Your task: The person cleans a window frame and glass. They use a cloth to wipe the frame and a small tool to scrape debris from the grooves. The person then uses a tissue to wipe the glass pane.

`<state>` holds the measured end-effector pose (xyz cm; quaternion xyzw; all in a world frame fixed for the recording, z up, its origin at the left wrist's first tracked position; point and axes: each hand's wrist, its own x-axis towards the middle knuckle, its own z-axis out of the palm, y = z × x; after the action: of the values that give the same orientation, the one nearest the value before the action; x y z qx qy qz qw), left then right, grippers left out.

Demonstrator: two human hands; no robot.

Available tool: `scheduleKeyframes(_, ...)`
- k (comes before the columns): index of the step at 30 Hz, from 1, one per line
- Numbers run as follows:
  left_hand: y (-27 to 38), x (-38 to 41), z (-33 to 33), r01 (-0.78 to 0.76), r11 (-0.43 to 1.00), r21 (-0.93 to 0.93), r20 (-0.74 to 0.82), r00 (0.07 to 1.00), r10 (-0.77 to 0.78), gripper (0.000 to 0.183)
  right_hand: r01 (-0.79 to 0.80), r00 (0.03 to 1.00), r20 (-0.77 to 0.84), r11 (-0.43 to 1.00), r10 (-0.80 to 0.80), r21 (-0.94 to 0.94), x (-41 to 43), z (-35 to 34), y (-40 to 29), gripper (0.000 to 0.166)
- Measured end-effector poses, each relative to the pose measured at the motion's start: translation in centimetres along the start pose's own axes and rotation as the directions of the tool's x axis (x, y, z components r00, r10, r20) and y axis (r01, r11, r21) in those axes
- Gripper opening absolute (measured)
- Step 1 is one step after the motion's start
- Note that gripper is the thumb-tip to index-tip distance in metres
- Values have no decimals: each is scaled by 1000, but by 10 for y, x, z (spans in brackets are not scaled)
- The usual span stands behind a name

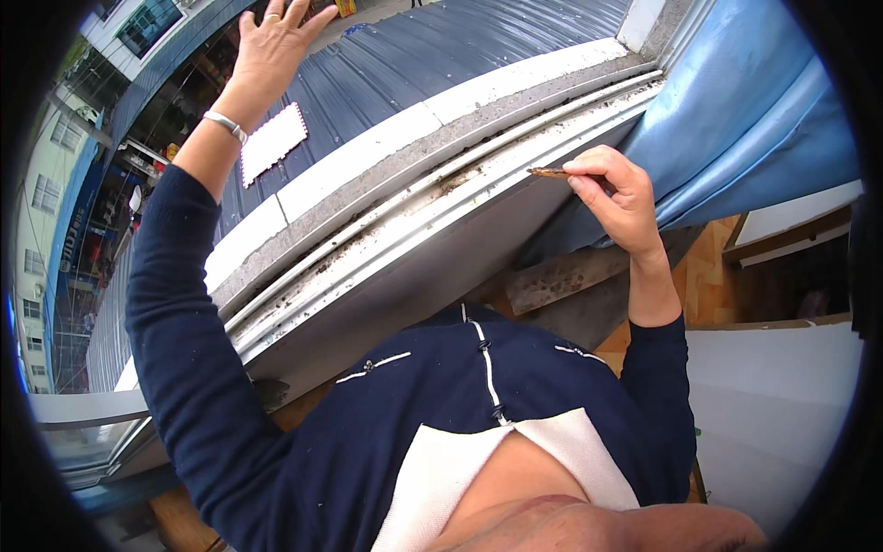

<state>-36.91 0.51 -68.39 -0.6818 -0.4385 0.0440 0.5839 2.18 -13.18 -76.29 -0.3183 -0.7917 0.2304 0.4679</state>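
My left hand (270, 54) reaches out past the window sill at the upper left, its fingers spread and nothing seen in it. The picture's top edge cuts off some fingertips. Between thumb and fingers, my right hand (621, 196) pinches a thin brown stick (547, 172), whose dark tip points left, over the inner edge of the window track. The white sliding-window track (476, 171) runs diagonally before me, with dark dirt and crumbs in its grooves. A brown dirt patch (452, 185) lies near its middle.
A corrugated dark metal roof (386, 62) lies outside, with a white scallop-edged sheet (276, 145) on it. Blue curtain fabric (745, 117) hangs at the right beside the track. A wooden board (566, 276) sits below the sill. White furniture (766, 386) stands at the lower right.
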Motion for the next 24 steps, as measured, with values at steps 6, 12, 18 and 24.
scheduleKeyframes(6, 59, -16, -86, -325, 399, -858, -227, 935, 273, 23, -66, 998, 24, 998, 66, -10, -2, 2, 4, 13)
scheduleKeyframes(12, 86, -34, -119, -371, 238, -898, -263, 884, 387, 20, -46, 999, 28, 999, 46, 1, -2, 7, 1, 13)
scheduleKeyframes(18, 95, -13, -114, -451, 169, -876, -363, 849, 383, 11, -79, 997, 16, 996, 78, 35, -7, 9, 5, 12)
scheduleKeyframes(24, 62, 10, -54, 2, 663, -749, -136, 978, -156, 20, -190, 964, -131, 947, 230, 257, 14, 8, 13, 12)
